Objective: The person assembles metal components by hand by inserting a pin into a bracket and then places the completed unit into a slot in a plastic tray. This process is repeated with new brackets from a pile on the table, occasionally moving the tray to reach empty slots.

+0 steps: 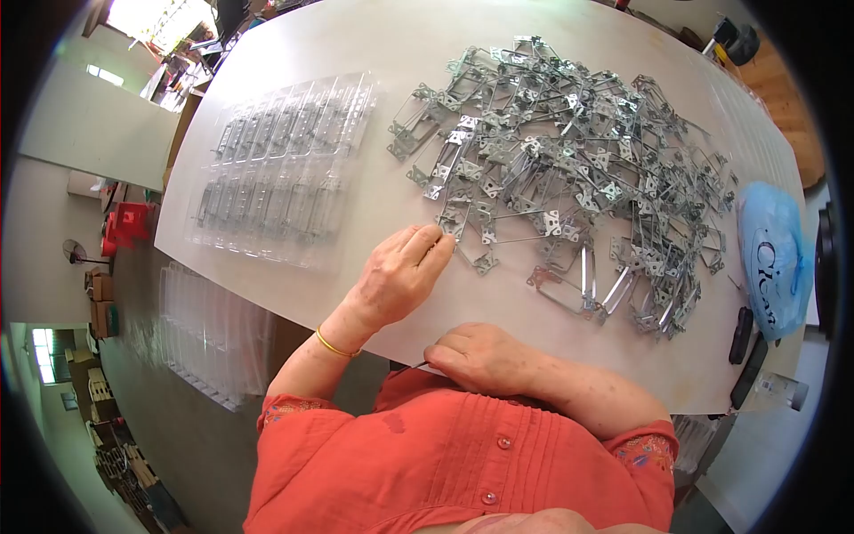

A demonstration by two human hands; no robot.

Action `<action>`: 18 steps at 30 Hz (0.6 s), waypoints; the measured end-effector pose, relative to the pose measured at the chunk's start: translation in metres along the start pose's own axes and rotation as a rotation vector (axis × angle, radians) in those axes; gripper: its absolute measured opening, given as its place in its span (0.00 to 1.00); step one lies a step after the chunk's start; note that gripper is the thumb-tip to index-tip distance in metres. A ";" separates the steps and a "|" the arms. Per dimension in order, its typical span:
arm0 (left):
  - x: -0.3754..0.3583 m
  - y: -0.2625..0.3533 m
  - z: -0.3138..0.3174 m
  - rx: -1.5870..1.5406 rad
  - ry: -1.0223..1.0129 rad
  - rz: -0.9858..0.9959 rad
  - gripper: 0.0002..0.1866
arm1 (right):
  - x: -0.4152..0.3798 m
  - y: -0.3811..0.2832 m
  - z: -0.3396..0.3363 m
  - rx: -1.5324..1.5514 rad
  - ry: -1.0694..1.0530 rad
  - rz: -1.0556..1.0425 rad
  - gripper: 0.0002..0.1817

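Note:
My left hand (398, 274), with a gold bangle at its wrist, is at the near left edge of a large heap of shiny metal wire brackets (569, 151). Its fingers are pressed together on a metal bracket (454, 216) at the heap's edge; the thumb is hidden. Close to my body, by the table's front edge, my right hand (483, 358) is curled closed. A thin dark piece (420, 364) sticks out past its fingertips; its kind cannot be made out. Left of the heap lie clear plastic blister trays (294, 169) with bracket-like parts in their slots.
The pale table (391, 36) carries all this. At its right side are a blue plastic bag (776, 262), a black object (740, 335) and a clear container (779, 390). More clear trays (213, 334) are stacked below the left edge. A red stool (127, 224) is farther left.

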State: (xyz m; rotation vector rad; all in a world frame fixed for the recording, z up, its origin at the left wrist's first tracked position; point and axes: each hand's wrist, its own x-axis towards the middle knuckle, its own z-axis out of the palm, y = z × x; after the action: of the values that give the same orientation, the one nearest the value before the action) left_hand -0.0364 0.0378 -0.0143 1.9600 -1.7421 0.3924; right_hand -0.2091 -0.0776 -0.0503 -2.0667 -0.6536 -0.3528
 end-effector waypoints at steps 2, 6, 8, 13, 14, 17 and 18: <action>0.004 -0.002 -0.002 0.025 0.047 0.015 0.15 | -0.002 0.003 0.005 0.016 0.026 -0.014 0.06; 0.011 0.003 -0.010 -0.009 0.151 -0.010 0.11 | -0.003 0.005 0.004 0.031 0.001 -0.020 0.07; 0.013 0.009 -0.016 -0.141 0.180 -0.074 0.09 | -0.003 0.004 0.002 0.032 -0.005 -0.005 0.07; 0.024 0.010 -0.014 -0.906 0.313 -0.534 0.03 | -0.001 0.002 -0.003 0.042 -0.019 0.040 0.07; 0.030 0.003 -0.012 -1.218 0.261 -0.729 0.03 | -0.001 -0.001 -0.005 0.086 -0.009 0.103 0.07; 0.035 -0.014 0.007 -1.642 0.143 -0.935 0.05 | -0.002 -0.004 -0.013 0.128 0.058 0.176 0.08; 0.036 -0.016 0.014 -1.728 0.112 -0.953 0.04 | -0.001 -0.005 -0.017 0.139 0.109 0.172 0.09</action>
State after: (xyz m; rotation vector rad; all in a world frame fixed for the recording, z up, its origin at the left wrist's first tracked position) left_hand -0.0166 0.0010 -0.0097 1.0231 -0.3404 -0.9852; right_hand -0.2130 -0.0903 -0.0382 -1.9400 -0.4200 -0.3100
